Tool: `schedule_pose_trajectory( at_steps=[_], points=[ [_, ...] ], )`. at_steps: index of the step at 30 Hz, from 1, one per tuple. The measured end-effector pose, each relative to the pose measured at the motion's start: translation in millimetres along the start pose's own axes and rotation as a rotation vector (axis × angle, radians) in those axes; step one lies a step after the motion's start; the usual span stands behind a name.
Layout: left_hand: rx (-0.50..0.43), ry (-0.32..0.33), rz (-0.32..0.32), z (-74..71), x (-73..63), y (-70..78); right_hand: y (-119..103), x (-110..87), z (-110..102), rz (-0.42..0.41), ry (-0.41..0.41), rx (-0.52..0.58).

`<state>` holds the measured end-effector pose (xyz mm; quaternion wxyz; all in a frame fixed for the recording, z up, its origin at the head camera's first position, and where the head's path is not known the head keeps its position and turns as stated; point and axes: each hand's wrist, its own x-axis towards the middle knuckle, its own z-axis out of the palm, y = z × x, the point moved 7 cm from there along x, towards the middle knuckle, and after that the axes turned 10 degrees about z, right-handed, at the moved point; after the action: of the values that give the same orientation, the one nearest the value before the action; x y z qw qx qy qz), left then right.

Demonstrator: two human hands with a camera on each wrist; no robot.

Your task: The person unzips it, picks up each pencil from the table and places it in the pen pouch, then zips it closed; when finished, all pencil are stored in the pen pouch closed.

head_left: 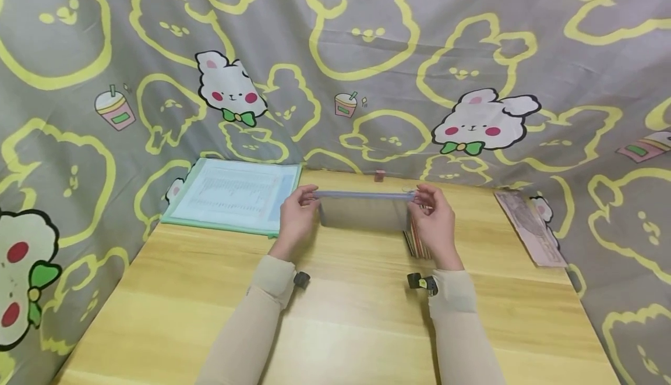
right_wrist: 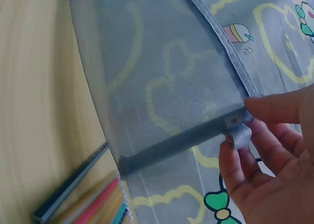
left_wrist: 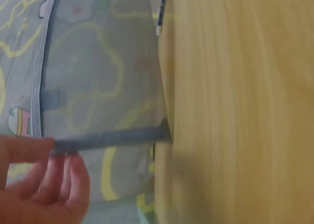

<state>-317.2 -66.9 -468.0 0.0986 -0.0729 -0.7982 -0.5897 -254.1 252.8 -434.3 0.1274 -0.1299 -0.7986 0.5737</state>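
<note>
mesh pouch (head_left: 362,213) is hanging above the near side of the curtain (head_left: 377,41), stretched between two hands over the table (head_left: 335,327). left hand (head_left: 297,219) is pinching one top corner, thumb against fingers, and right hand (head_left: 436,222) is pinching the other, right by the zip end. can't tell if the bottom edge is touching the wood.

for holding it well, i'd be keeping both pinches level and pulling evenly, so the top edge is staying straight and the thin mesh isn't sagging. i'd also be watching the lower right corner, since it's sitting awfully close to the pencils (right_wrist: 105,199) and could be snagging or nudging them.

fun bit is comparing views. the right wrist one is showing a little fabric tab (right_wrist: 241,136) poking out among the fingers, plus the pencil colours, red and teal included; from the head those are just a striped bunch half hiding behind the hand. the head view, though, is catching both hands at once, plus a banknote-looking paper (head_left: 530,228) lying off to the right, which neither wrist camera is picking up.
</note>
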Motion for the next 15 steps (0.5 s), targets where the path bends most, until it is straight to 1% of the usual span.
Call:
schedule_pose_trajectory(
  at_steps=[4, 7, 11, 15],
  points=[
    [0.034, -0.041, 0.062, -2.7, 0.9, 4.3, 0, 1.7, -4, -0.023, -0.006, -0.013],
    [0.041, -0.06, 0.076, -7.1, -0.4, 5.2, 2, 1.0, -3, -0.013, -0.041, 0.002],
    [0.022, -0.081, 0.075, -11.5, -3.4, 7.8, 3, -0.6, -3, -0.001, -0.09, 0.076],
    [-0.001, -0.103, 0.101, -9.5, -2.5, 13.1, 5, -0.8, -9, 0.0, -0.102, 0.14]
  ],
)
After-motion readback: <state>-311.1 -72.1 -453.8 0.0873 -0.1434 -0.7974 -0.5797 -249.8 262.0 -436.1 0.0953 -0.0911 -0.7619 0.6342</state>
